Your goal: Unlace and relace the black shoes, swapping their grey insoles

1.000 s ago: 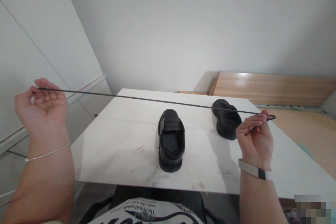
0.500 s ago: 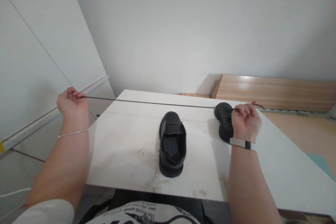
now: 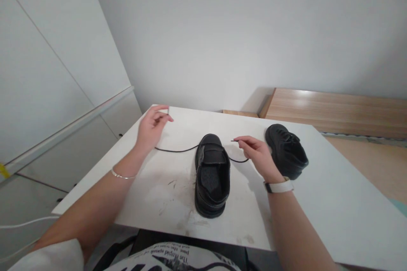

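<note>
A black shoe point(image 3: 205, 209) without visible lacing stands in the middle of the white table, its heel towards me. A thin dark shoelace point(image 3: 178, 151) shows on both sides of its front part; how it passes the shoe is hidden. My left hand point(image 3: 152, 127), beyond the shoe to the left, pinches the lace near one end between thumb and fingers. To the right of the toe, my right hand point(image 3: 256, 154) is closed on the other end, whose tip pokes out leftward. Behind that hand sits a second black shoe point(image 3: 288, 156), with lacing across its front.
Dirt marks and small crumbs lie on the white table point(image 3: 152, 203) left of the middle shoe. A wood-grain board point(image 3: 333, 106) stands beyond the table at the right. White cabinet panels point(image 3: 47, 72) rise at the left, and a grey wall closes the back.
Both hands have come inward from wide apart and lowered towards the middle shoe. The lace, stretched taut above the table before, now hangs slack at either side of that shoe.
</note>
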Demonstrator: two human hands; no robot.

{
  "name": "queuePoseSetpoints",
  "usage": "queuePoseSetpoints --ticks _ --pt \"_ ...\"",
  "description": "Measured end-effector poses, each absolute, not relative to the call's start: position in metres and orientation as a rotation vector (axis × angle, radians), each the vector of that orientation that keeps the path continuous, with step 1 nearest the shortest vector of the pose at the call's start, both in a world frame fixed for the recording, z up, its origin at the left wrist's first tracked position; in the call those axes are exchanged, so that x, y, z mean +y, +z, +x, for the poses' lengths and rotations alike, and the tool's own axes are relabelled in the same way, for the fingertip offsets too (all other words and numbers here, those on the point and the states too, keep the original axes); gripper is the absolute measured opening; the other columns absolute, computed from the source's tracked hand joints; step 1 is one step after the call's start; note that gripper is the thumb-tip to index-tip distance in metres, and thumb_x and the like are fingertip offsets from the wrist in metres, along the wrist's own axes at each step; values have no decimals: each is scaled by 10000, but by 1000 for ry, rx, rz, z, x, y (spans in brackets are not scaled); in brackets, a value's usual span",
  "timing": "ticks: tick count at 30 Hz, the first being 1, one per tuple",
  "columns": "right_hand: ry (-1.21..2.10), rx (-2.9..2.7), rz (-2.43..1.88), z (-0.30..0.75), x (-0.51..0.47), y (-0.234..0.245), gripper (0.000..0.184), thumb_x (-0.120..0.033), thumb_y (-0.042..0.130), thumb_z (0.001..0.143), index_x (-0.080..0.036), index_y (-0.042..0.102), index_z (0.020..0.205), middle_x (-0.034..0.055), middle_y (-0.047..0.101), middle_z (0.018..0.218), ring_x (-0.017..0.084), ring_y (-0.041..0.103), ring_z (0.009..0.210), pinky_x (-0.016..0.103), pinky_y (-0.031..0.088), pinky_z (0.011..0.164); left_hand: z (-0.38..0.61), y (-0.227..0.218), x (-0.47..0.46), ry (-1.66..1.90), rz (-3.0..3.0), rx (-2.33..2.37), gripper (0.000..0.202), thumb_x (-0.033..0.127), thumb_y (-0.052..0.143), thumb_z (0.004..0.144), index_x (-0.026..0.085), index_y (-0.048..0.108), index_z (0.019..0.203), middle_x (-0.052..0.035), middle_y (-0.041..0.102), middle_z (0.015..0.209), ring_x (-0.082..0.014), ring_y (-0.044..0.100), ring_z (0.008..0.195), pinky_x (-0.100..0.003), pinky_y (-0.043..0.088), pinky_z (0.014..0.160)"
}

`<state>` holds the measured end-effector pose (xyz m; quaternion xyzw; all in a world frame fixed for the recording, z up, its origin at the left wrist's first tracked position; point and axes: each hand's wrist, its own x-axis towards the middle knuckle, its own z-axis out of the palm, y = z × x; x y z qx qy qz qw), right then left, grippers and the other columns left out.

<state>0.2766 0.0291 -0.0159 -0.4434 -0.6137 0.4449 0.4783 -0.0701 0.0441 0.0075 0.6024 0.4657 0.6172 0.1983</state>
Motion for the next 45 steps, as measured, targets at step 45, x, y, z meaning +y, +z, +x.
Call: queuePoseSetpoints --ticks 45 --pt "1019 -1940 -1246 270 25 -19 241 -383 604 793 -149 657 818 15 593 706 129 462 640 273 360 603 -13 -23 17 1018 2456 1165 127 222 636 935 178 755 931 -62 715 890 -182 620 868 -304 485 790"
